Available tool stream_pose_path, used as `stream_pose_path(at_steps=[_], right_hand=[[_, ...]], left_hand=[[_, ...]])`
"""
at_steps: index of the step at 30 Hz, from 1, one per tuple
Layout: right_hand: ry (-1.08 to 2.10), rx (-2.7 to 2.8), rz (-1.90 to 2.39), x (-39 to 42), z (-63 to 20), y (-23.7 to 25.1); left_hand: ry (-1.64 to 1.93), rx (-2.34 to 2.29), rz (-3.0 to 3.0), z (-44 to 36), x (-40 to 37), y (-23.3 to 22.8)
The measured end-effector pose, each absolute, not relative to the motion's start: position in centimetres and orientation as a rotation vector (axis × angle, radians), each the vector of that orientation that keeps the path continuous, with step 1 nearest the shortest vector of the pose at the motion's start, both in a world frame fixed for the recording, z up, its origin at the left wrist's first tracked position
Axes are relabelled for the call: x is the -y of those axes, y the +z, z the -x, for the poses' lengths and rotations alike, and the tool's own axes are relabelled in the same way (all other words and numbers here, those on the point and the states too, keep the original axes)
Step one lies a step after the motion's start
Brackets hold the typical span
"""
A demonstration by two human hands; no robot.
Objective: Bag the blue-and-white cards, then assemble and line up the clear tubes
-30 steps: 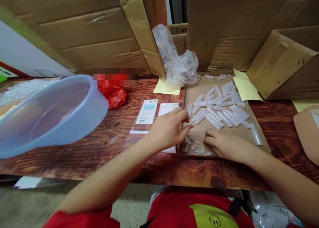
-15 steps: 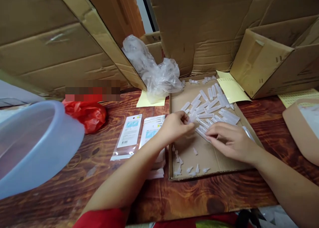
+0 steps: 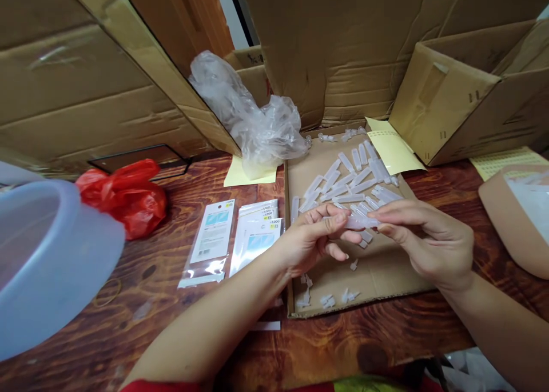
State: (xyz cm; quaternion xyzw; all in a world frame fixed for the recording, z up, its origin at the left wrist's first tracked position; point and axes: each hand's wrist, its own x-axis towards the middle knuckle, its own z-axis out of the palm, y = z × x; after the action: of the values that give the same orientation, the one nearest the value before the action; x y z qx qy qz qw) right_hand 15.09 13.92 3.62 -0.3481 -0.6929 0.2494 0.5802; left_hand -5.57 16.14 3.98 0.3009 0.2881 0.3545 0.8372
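Observation:
Between my two hands, above the cardboard tray (image 3: pixel 386 280), I hold a small translucent plastic tube (image 3: pixel 360 221). My left hand (image 3: pixel 319 235) pinches its left end between thumb and forefinger, with the other fingers loosely curled below. At the other end, the thumb and fingertips of my right hand (image 3: pixel 429 240) close on it. Behind my hands, many similar tubes (image 3: pixel 349 189) lie loose in the tray. Small pointed white tips (image 3: pixel 328 301) are scattered along the tray's near left part.
Packaged cards in clear sleeves (image 3: pixel 214 232) lie left of the tray. A blue translucent tub (image 3: pixel 98 220), a red plastic bag (image 3: pixel 128 198) and a crumpled clear bag (image 3: pixel 270 129) stand further left and behind. To the right are yellow label sheets (image 3: pixel 397 149), a cardboard box (image 3: pixel 446 95) and a beige container (image 3: pixel 510 220).
My hands have come together at the tray's middle, and both now grip one tube. Before, they were apart among the tubes. The view has shifted slightly.

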Motion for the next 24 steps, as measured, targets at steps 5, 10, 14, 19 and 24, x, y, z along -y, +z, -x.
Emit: stream_pose_path(at_steps=[5,10,14,19,24], right_hand=[[0.643,1.528,0.781,-13.4,-14.3,3.0],[0.781,1.39,0.742,-13.0,-13.3,2.8],[0.772,1.594,0.952,-13.6,-14.6,4.2],[0.955,2.368,1.161,-14.1,-15.9,4.2],[1.201,2.808,1.119,-13.7,-15.0,2.7]], left_hand=[[0.775,-0.533,-0.788,5.3,-15.6,4.4],[0.849,-0.575,-0.915,5.3,-15.1,4.6],[0.808,-0.714,-1.169,6.5,-15.9,5.1],[0.5,-0.964,-1.7,8.3,-17.3,5.5],[0.205,-1.112,-1.914,8.2,-17.5,4.1]])
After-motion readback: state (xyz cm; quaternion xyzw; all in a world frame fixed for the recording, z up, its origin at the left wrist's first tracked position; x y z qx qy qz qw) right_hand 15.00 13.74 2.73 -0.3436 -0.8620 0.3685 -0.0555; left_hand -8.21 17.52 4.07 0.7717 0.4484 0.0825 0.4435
